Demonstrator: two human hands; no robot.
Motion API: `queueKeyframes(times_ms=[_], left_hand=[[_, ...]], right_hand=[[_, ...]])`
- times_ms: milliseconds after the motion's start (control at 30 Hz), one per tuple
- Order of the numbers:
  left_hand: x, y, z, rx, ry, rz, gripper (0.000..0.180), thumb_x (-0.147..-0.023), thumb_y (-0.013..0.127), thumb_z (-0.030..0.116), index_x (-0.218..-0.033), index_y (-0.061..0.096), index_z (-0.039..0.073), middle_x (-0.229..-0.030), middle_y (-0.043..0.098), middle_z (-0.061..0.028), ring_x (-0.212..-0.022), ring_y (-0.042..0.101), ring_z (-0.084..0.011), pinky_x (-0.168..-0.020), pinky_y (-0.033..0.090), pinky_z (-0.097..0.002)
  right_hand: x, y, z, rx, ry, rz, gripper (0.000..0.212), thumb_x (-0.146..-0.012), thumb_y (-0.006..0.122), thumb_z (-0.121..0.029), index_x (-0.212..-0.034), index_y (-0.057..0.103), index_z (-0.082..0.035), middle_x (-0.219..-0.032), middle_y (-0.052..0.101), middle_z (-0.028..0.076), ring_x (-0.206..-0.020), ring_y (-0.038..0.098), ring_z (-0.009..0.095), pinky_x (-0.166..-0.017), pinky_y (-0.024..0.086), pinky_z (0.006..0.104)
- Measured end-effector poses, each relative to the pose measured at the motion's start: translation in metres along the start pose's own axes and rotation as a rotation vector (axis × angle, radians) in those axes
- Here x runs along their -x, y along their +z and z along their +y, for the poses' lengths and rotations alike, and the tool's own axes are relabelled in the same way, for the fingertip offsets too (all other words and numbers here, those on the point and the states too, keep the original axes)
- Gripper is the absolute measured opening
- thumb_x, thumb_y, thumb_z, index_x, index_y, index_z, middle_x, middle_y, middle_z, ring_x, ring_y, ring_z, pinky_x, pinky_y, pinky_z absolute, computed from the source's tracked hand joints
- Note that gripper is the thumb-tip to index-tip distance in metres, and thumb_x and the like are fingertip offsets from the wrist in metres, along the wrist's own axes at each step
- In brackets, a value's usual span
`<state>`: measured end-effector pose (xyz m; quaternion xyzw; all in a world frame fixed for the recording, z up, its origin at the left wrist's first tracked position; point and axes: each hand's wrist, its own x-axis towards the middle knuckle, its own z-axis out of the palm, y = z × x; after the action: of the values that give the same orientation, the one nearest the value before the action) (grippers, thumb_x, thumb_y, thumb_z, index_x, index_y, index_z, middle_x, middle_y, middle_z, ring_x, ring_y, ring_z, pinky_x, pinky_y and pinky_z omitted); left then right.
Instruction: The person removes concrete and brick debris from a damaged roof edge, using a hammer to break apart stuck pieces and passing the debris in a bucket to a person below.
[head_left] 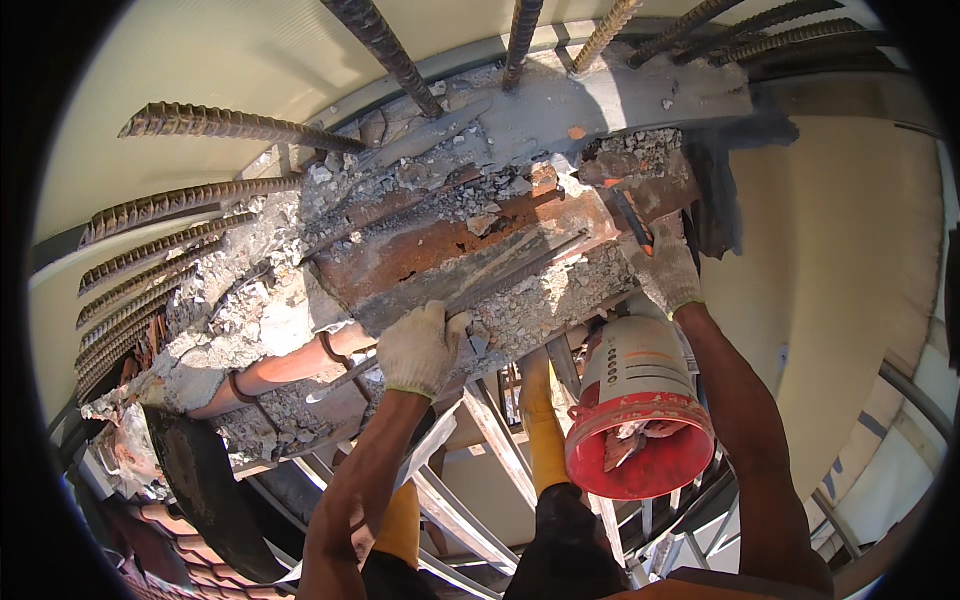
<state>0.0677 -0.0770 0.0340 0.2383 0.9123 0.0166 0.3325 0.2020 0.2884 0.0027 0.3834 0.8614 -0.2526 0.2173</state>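
My left hand (pixel 418 348), in a pale knit glove, is closed at the near edge of a broken concrete beam. A long thin metal bar (pixel 530 268) seems to run under its fingers, along a rusty brown slab (pixel 450 248). My right hand (pixel 662 268), gloved the same way, is closed at the beam's right end. At its fingers is a dark tool with orange ends (pixel 632 218); its working end cannot be made out. Below this hand hangs a white bucket with a red rim (pixel 640 400), tipped toward me, with rubble (pixel 628 440) inside.
Bare ribbed steel bars (pixel 190 205) stick out at the left and top. A reddish pipe (pixel 300 365) and loose concrete chunks (pixel 285 315) lie along the beam. Beneath are metal struts (pixel 490 440), my yellow boots (pixel 541 425), and roof tiles (pixel 200 550) at lower left.
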Motion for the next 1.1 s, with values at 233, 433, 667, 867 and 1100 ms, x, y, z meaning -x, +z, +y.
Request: queueKeyframes(times_ms=[233, 433, 667, 867, 1100], left_hand=[[-0.075, 0.006, 0.029, -0.004, 0.046, 0.116, 0.032, -0.106, 0.061, 0.039, -0.119, 0.067, 0.011, -0.104, 0.077, -0.0166, -0.097, 0.076, -0.0390, -0.082, 0.059, -0.0533], [-0.125, 0.015, 0.035, -0.176, 0.125, 0.306, 0.033, -0.101, 0.066, 0.028, -0.131, 0.066, 0.015, -0.118, 0.073, -0.0131, -0.111, 0.071, -0.0358, -0.092, 0.056, -0.0506], [-0.103, 0.032, -0.007, -0.059, 0.072, 0.498, 0.046, -0.090, 0.073, 0.017, -0.135, 0.064, 0.017, -0.125, 0.065, -0.0073, -0.122, 0.062, -0.0306, -0.104, 0.047, -0.0513], [-0.010, 0.035, -0.033, 0.229, 0.240, 0.655, 0.044, -0.090, 0.076, 0.020, -0.132, 0.064, 0.018, -0.132, 0.061, -0.0089, -0.127, 0.055, -0.0344, -0.110, 0.042, -0.0549], [0.105, 0.043, -0.141, 0.213, -0.208, 0.691, 0.050, -0.095, 0.076, 0.033, -0.140, 0.062, 0.016, -0.137, 0.059, -0.0096, -0.135, 0.051, -0.0354, -0.113, 0.039, -0.0570]], right_hand=[[-0.104, 0.082, 0.023, -0.393, 0.475, 0.200, 0.044, -0.095, 0.064, -0.036, -0.111, 0.072, 0.005, -0.100, 0.075, 0.022, -0.095, 0.074, 0.037, -0.085, 0.054, 0.0509], [-0.149, 0.098, 0.033, -0.466, 0.318, 0.226, 0.075, -0.097, 0.068, -0.048, -0.152, 0.053, 0.001, -0.136, 0.067, 0.026, -0.124, 0.066, 0.040, -0.104, 0.050, 0.0470], [-0.095, 0.100, -0.016, -0.312, 0.054, 0.093, 0.090, -0.098, 0.067, -0.056, -0.163, 0.041, 0.000, -0.158, 0.053, 0.028, -0.143, 0.055, 0.042, -0.117, 0.042, 0.0459], [-0.016, 0.130, -0.113, -0.347, -0.271, 0.635, 0.059, -0.105, 0.067, -0.046, -0.144, 0.058, -0.003, -0.144, 0.061, 0.020, -0.133, 0.061, 0.035, -0.108, 0.050, 0.0449], [0.095, 0.204, -0.340, -0.189, -0.802, 0.029, 0.064, -0.097, 0.075, -0.030, -0.149, 0.046, -0.006, -0.143, 0.059, 0.017, -0.134, 0.057, 0.042, -0.112, 0.046, 0.0540]])
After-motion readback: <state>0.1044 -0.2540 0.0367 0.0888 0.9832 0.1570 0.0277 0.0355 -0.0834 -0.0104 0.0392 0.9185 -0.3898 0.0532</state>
